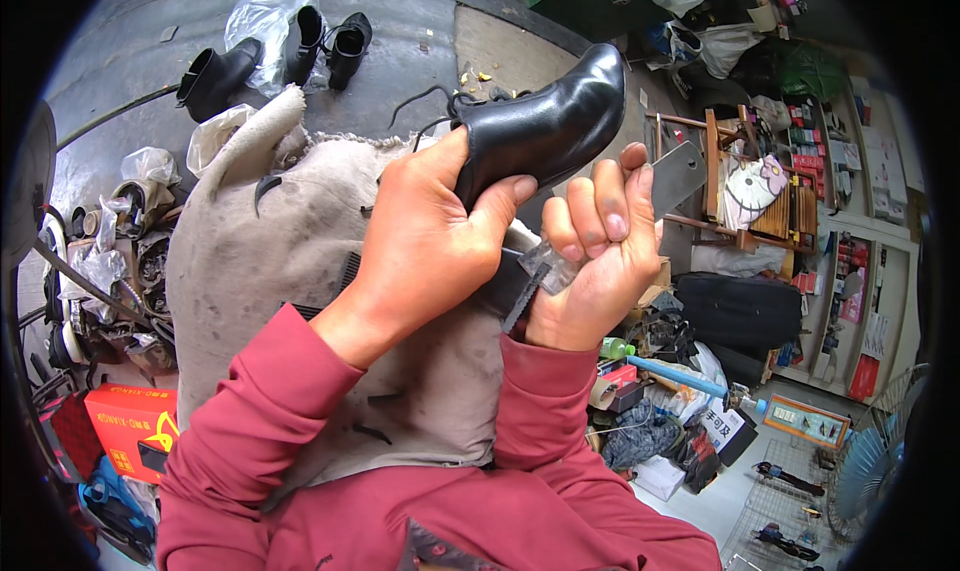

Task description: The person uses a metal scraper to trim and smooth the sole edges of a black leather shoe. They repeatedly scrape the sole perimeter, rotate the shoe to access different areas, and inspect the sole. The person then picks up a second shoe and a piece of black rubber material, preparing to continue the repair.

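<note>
My left hand (pixel 425 241) is closed round the opening of a glossy black lace-up ankle shoe (pixel 555 121). The shoe is tilted, its toe pointing up and to the right and its laces hanging loose on the far side. Just right of it, my right hand (pixel 600 241) is curled round a flat steel blade (pixel 680 176) that sticks out past the fingers. Something see-through is wrapped at the palm end. A black strip with a ridged edge (pixel 525 296) shows by that palm. A stained grey cloth (pixel 260 211) covers my lap, with several dark scraps on it.
Black shoes (pixel 348 51) stand on the floor at the far left, beside a see-through plastic bag (pixel 265 21). A red box (pixel 130 431) lies at the near left. On the right are a wooden chair (pixel 712 166), a black bag (pixel 740 311), a fan (pixel 870 466) and stocked shelves.
</note>
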Available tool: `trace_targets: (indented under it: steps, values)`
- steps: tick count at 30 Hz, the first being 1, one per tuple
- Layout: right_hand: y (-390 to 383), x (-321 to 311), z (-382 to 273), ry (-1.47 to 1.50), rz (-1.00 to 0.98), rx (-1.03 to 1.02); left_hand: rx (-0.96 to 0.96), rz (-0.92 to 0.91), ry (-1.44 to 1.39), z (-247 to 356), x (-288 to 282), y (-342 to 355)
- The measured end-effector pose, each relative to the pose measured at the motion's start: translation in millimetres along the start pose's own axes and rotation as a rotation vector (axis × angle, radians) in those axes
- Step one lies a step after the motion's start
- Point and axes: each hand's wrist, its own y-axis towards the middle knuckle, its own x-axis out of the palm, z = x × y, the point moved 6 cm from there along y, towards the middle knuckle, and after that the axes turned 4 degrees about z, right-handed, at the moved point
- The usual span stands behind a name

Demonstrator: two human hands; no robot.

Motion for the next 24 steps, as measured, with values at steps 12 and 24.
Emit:
trace_targets:
  steps: [12, 24]
  values:
    - [-8, -1, 0, -0.061, -0.031, -0.015, -0.122, -0.093, 0.024, -2, 1, -1]
    - [-19, 6, 4, -0.086, -0.101, -0.030, -0.182, -0.105, 0.007, -1, 4, 1]
